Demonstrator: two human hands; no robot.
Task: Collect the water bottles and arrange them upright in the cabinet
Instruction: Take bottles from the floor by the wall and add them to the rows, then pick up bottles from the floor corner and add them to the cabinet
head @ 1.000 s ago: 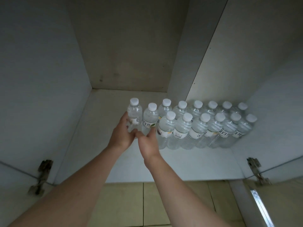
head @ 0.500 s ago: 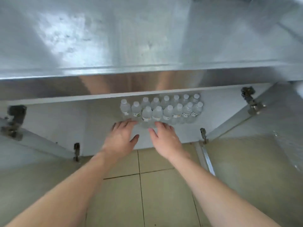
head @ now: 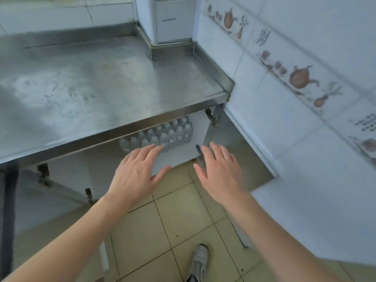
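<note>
Head view: stainless steel bench, worn and smudged, set against white wall tiles printed with teapot motifs; beige tiled floor below, one grey shoe at bottom edge. Water bottles, white-capped, standing upright in two tight rows on the cabinet floor under the bench, cabinet doors swung open. Left hand and right hand held out palm down before the opening, fingers spread and straight, each grip apart, holding nothing, clear of the bottles.
</note>
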